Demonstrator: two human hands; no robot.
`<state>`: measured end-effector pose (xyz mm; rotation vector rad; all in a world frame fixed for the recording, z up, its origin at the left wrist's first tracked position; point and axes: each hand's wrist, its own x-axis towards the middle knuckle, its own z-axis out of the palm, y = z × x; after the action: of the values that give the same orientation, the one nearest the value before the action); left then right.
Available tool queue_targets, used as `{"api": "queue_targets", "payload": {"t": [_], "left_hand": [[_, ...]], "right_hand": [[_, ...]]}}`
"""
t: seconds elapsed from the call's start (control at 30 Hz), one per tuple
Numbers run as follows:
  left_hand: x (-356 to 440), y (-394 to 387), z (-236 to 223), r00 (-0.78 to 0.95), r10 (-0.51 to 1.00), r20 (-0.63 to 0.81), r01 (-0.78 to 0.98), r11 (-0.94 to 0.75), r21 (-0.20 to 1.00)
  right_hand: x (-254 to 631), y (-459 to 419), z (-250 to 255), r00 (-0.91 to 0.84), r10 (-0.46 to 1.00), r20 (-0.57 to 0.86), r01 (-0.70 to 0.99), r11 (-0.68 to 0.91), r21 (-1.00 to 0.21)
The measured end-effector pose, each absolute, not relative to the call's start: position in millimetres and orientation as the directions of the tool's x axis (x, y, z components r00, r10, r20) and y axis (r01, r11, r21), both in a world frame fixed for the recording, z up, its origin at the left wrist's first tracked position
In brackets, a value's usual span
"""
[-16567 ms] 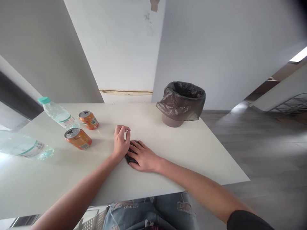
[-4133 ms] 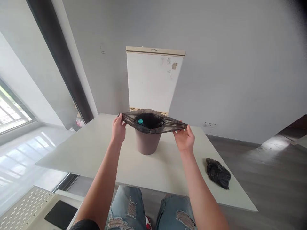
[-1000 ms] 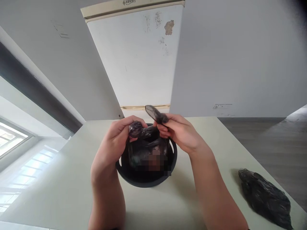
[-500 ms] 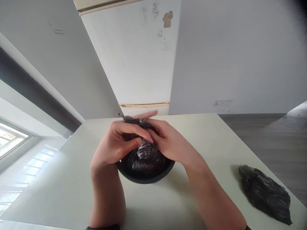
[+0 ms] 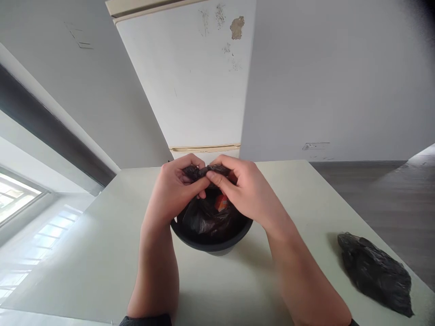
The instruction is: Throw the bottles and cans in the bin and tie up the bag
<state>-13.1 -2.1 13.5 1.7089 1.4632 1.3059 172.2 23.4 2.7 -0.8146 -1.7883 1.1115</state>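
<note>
A black plastic bag (image 5: 207, 217) sits inside a round dark bin (image 5: 210, 246) on the table. My left hand (image 5: 180, 183) is closed on the bunched upper part of the bag, thumb on the near side. Close beside it, my right hand (image 5: 238, 181) pinches the same gathered plastic between thumb and fingers. The thumbs almost meet at the middle. Below them, a small red and orange item (image 5: 221, 203) shows inside the bag; its kind I cannot make out. My hands cover the bin's far rim.
Another black plastic bag (image 5: 375, 274) lies crumpled near the table's right edge. The pale table (image 5: 112, 253) reaches to a white fridge (image 5: 190, 81) and a grey wall (image 5: 333, 81). A window (image 5: 18, 194) is at the left.
My hands have moved from crossed over the bag to side by side on its gathered top. The red and orange item now shows. The bin has shifted slightly right and tilted a little.
</note>
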Motion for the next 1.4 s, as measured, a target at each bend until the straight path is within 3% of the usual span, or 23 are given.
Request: {"api": "queue_targets", "payload": {"t": [0.13, 0.4, 0.57, 0.73, 0.87, 0.97, 1.1, 1.4], "left_hand": [[-13.4, -5.5, 16.6, 0.027, 0.927, 0.373, 0.378, -0.355, 0.855], [-7.6, -5.7, 13.3, 0.016, 0.812, 0.583, 0.667, -0.443, 0.599], [-4.9, -6.2, 14.0, 0.148, 0.838, 0.525, 0.737, -0.448, 0.506], [-9.2, -8.1, 17.7, 0.173, 0.896, 0.408, 0.612, -0.423, 0.668], [-12.1, -7.7, 19.1, 0.131, 0.919, 0.373, 0.506, -0.385, 0.772], [-12.0, -7.7, 20.6, 0.134, 0.925, 0.355, 0.498, -0.372, 0.783], [-14.0, -8.4, 22.5, 0.112, 0.929, 0.352, 0.489, -0.359, 0.795], [-30.9, 2.4, 12.2, -0.165, 0.889, 0.426, 0.592, -0.256, 0.764]], "right_hand": [[172.9, 30.2, 1.5, -0.371, 0.881, 0.294, 0.072, 0.343, -0.937], [172.5, 32.5, -4.8, -0.422, 0.878, 0.227, 0.017, 0.258, -0.966], [174.7, 26.8, -4.9, -0.369, 0.888, 0.275, -0.011, 0.292, -0.956], [180.2, 23.5, 5.3, -0.400, 0.823, 0.403, 0.031, 0.452, -0.892], [182.6, 23.7, 7.9, -0.526, 0.743, 0.413, 0.188, 0.575, -0.796], [180.3, 23.6, 5.3, -0.509, 0.746, 0.431, 0.282, 0.617, -0.735], [179.1, 23.9, 4.7, -0.515, 0.704, 0.488, 0.270, 0.674, -0.688], [193.5, 30.2, 4.3, -0.480, 0.745, 0.463, 0.368, 0.650, -0.665]]}}
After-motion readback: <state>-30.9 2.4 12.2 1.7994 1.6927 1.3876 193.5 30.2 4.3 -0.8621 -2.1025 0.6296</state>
